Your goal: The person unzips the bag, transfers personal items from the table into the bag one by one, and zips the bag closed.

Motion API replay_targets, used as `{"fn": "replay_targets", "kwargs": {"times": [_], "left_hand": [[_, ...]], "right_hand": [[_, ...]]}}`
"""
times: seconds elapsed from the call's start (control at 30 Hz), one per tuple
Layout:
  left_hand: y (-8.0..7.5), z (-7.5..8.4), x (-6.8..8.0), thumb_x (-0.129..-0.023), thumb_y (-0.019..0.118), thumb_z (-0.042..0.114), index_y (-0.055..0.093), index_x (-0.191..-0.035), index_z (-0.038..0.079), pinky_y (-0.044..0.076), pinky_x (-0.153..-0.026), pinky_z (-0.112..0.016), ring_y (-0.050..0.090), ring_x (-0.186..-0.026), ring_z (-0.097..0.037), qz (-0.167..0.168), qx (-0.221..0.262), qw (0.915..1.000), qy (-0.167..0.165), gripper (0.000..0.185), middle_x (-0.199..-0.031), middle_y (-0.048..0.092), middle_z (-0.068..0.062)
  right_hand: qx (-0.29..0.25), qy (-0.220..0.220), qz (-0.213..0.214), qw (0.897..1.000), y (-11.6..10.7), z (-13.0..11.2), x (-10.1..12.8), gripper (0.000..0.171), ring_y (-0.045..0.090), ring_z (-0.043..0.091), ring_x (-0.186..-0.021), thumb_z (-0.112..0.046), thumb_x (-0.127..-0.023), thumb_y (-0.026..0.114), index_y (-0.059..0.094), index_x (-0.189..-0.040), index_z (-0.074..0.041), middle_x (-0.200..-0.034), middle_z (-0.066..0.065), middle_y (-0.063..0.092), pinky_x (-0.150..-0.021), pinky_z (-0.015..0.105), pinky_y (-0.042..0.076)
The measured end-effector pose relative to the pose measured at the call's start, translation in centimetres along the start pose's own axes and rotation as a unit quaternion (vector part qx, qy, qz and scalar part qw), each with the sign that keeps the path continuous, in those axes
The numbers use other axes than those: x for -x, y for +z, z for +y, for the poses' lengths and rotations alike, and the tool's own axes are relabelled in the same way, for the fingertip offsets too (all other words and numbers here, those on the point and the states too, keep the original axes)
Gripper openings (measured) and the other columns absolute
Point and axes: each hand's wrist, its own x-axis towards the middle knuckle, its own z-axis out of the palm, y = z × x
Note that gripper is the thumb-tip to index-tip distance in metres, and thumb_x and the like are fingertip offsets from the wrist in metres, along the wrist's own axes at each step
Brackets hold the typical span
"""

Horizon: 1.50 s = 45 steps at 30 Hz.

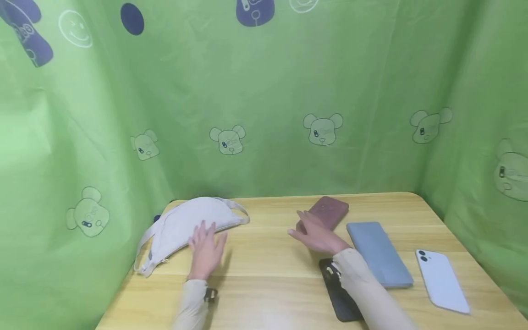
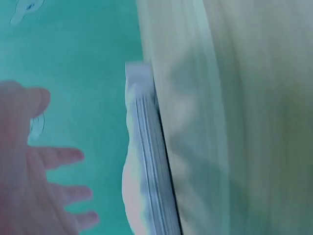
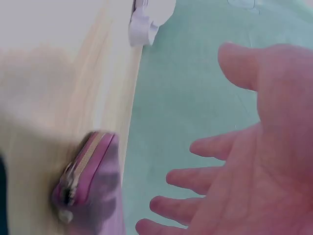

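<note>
A pale grey waist bag with a strap lies on the back left of the table. My left hand reaches over its front edge with fingers spread, holding nothing. In the left wrist view the bag's zipped edge shows, with the left hand apart from it. My right hand is in front of a maroon zip wallet, partly covering it in the head view. The right wrist view shows the wallet's zipper and a gap to the right hand, whose fingers are extended.
A blue-grey flat case lies right of the right forearm. Beyond it is a white phone, camera side up. A black phone-shaped object is partly under the right sleeve. Green patterned curtain surrounds the wooden table.
</note>
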Motion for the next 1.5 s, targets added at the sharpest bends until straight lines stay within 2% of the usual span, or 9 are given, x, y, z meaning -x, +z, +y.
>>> {"fn": "replay_targets", "kwargs": {"times": [0.17,0.37,0.73,0.9,1.07,1.2,1.33,1.4,1.5], "left_hand": [[-3.4,-3.8,1.8,-0.107,0.043,0.052,0.028,-0.160,0.001,-0.001,-0.119,-0.077,0.001,-0.156,-0.057,0.006,0.010,0.9950,-0.099,0.075,-0.169,0.005,-0.034],[-6.3,-7.3,3.8,-0.104,0.042,0.058,0.001,-0.163,-0.002,-0.011,-0.116,-0.079,-0.015,-0.153,-0.060,0.018,0.053,0.9773,-0.204,0.093,-0.166,-0.018,-0.035],[-6.8,-9.5,6.5,-0.106,0.049,0.046,-0.023,-0.156,-0.006,-0.002,-0.119,-0.075,-0.019,-0.149,-0.062,0.075,0.224,0.9258,-0.295,0.102,-0.159,-0.033,-0.037],[-6.9,-10.2,6.1,-0.107,0.047,0.043,-0.028,-0.155,-0.005,-0.006,-0.125,-0.065,-0.015,-0.152,-0.058,0.117,0.333,0.8849,-0.304,0.102,-0.162,-0.028,-0.036],[-7.2,-10.5,6.0,-0.107,0.045,0.045,-0.031,-0.156,0.003,-0.008,-0.126,-0.061,-0.018,-0.156,-0.049,0.128,0.424,0.8374,-0.320,0.100,-0.164,-0.028,-0.029],[-7.6,-10.4,6.2,-0.108,0.044,0.038,-0.018,-0.161,0.005,-0.002,-0.130,-0.058,-0.009,-0.160,-0.041,0.138,0.493,0.8029,-0.306,0.088,-0.171,-0.015,-0.022],[-8.3,-10.7,6.4,-0.108,0.045,0.042,-0.022,-0.161,0.008,-0.006,-0.130,-0.053,-0.016,-0.161,-0.033,0.115,0.541,0.7733,-0.310,0.091,-0.172,-0.020,-0.013],[-8.6,-10.8,6.3,-0.108,0.045,0.043,-0.015,-0.163,0.009,-0.008,-0.130,-0.051,-0.018,-0.161,-0.029,0.105,0.557,0.7615,-0.314,0.089,-0.173,-0.016,-0.011],[-8.9,-11.0,6.2,-0.108,0.045,0.042,0.018,-0.159,0.017,-0.007,-0.131,-0.051,-0.012,-0.162,-0.025,0.099,0.577,0.7473,-0.314,0.063,-0.164,0.019,-0.001]], "right_hand": [[-0.025,0.004,-0.010,1.000,0.9,-2.1,-2.2,0.090,0.019,0.046,-0.158,-0.059,-0.103,0.048,0.017,-0.163,0.001,-0.169,0.028,0.019,-0.128,0.061,0.017],[-0.070,0.011,-0.021,0.997,2.6,-3.9,-4.4,0.086,0.026,0.045,-0.156,-0.056,-0.103,0.051,0.020,-0.163,-0.001,-0.168,0.025,0.026,-0.127,0.059,0.022],[-0.184,0.062,-0.005,0.981,5.5,-4.1,-7.0,0.074,0.038,0.049,-0.148,-0.047,-0.104,0.054,0.032,-0.159,-0.003,-0.163,0.026,0.037,-0.119,0.065,0.033],[-0.245,0.068,0.022,0.967,7.6,-4.0,-9.4,0.067,0.046,0.047,-0.144,-0.041,-0.105,0.056,0.038,-0.155,0.001,-0.157,0.028,0.044,-0.115,0.059,0.043],[-0.336,0.095,0.049,0.936,9.8,-4.6,-11.3,0.058,0.052,0.045,-0.138,-0.030,-0.106,0.056,0.042,-0.150,0.004,-0.151,0.028,0.050,-0.110,0.055,0.049],[-0.380,0.103,0.059,0.917,11.1,-5.5,-12.5,0.056,0.049,0.047,-0.141,-0.024,-0.106,0.053,0.041,-0.150,0.008,-0.151,0.031,0.049,-0.116,0.055,0.043],[-0.406,0.106,0.065,0.905,11.8,-6.4,-13.6,0.061,0.041,0.048,-0.146,-0.020,-0.104,0.054,0.035,-0.153,0.011,-0.155,0.034,0.042,-0.122,0.056,0.035],[-0.418,0.105,0.066,0.900,12.0,-6.8,-14.0,0.064,0.038,0.049,-0.148,-0.020,-0.103,0.055,0.032,-0.153,0.012,-0.157,0.035,0.038,-0.123,0.056,0.033],[-0.434,0.104,0.059,0.893,12.3,-7.1,-14.6,0.065,0.035,0.049,-0.150,-0.019,-0.103,0.054,0.030,-0.154,0.014,-0.160,0.034,0.035,-0.124,0.056,0.032]]}}
